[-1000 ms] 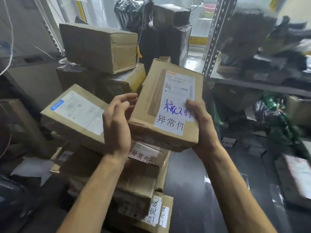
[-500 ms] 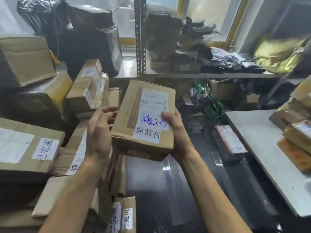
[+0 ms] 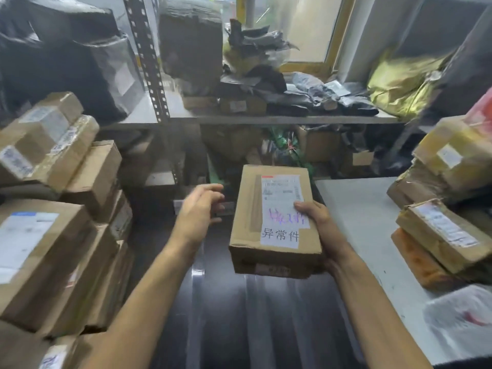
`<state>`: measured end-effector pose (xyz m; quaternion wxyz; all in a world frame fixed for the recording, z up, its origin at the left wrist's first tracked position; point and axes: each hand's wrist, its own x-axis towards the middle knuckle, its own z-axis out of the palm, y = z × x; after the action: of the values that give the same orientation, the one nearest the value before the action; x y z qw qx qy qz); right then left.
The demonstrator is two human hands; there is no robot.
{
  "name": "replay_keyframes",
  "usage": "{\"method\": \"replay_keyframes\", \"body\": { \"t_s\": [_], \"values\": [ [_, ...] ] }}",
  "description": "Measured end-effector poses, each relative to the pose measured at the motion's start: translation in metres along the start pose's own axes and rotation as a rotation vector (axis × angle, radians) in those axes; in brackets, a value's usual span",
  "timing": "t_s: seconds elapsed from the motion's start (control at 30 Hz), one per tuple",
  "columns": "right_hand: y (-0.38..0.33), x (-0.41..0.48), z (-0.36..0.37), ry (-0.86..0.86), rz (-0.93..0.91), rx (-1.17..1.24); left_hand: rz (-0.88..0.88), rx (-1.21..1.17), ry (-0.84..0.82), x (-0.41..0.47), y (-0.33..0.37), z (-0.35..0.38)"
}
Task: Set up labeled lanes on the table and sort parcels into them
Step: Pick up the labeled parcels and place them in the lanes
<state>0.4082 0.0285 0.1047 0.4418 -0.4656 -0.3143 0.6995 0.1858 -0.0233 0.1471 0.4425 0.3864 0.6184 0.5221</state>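
Observation:
A flat cardboard parcel with a white shipping label and a strip reading 异常件 is held in the air at centre. My right hand grips its right edge, thumb on the label. My left hand hovers just left of the parcel, fingers spread, not touching it. The grey table lies to the right, with a stack of cardboard parcels on its far right side.
A tall pile of labelled cardboard boxes fills the left. A metal shelf behind holds dark bags and small boxes. A white plastic bag sits at the table's near right. Dark floor lies between the pile and table.
The view has swung right, from the box pile toward the table. My left hand has come off the parcel; my right hand alone carries it rightward.

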Motion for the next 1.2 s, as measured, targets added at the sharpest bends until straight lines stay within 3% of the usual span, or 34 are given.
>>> {"method": "replay_keyframes", "body": {
  "t_s": [0.13, 0.57, 1.07, 1.2],
  "values": [
    [-0.007, 0.006, -0.048, -0.067, 0.217, 0.043, -0.212, 0.043, -0.218, 0.004, -0.021, 0.065],
    [0.004, 0.077, -0.085, 0.008, 0.463, -0.155, -0.383, 0.148, -0.167, 0.074, -0.062, 0.104],
    [0.024, 0.145, -0.080, 0.098, 0.392, -0.666, -0.365, 0.243, -0.136, 0.120, -0.119, 0.122],
    [0.031, 0.147, -0.074, 0.105, 0.350, -0.750, -0.412, 0.367, -0.125, 0.127, -0.137, 0.126]
  ]
}}
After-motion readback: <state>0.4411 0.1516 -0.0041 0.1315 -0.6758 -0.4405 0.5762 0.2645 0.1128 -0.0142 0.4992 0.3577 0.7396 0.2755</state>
